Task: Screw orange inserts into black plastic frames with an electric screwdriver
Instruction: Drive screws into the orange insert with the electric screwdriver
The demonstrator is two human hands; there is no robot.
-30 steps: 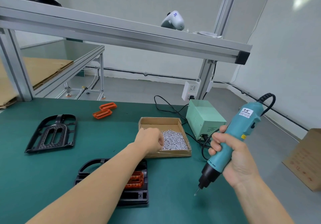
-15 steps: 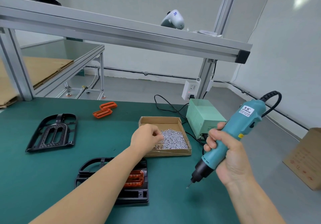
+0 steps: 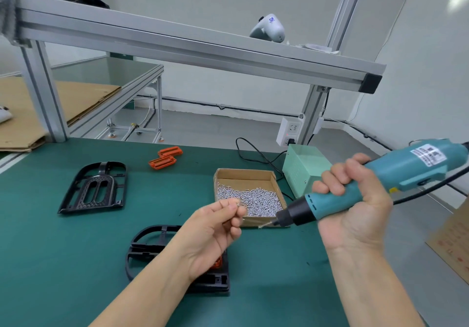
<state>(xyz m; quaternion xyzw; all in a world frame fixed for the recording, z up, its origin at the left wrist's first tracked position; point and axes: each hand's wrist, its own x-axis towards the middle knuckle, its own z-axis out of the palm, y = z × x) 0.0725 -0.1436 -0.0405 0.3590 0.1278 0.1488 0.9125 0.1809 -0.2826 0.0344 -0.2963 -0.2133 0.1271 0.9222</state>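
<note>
My left hand point(image 3: 213, 235) is raised palm-up just in front of the cardboard screw box point(image 3: 247, 174) and pinches a small screw point(image 3: 237, 202) between thumb and fingertips. My right hand point(image 3: 355, 205) grips the teal electric screwdriver point(image 3: 380, 174), held almost level with its bit point(image 3: 266, 224) pointing left toward the left hand. Under my left wrist lies a black plastic frame point(image 3: 152, 245) with an orange insert point(image 3: 218, 263) seated in it, mostly hidden. A second black frame point(image 3: 96, 189) lies at the left. Two loose orange inserts point(image 3: 166, 158) lie farther back.
A pale green power supply box point(image 3: 304, 169) with cables stands right of the screw box. An aluminium rail point(image 3: 177, 47) crosses overhead, carrying a white handheld device point(image 3: 269, 29). A cardboard carton point(image 3: 451, 245) sits on the floor at right. The green mat's right edge runs near my right forearm.
My left hand has lifted out of the screw box with a screw and turned palm-up. My right hand has tilted the screwdriver from pointing down to nearly level, bit toward the left hand.
</note>
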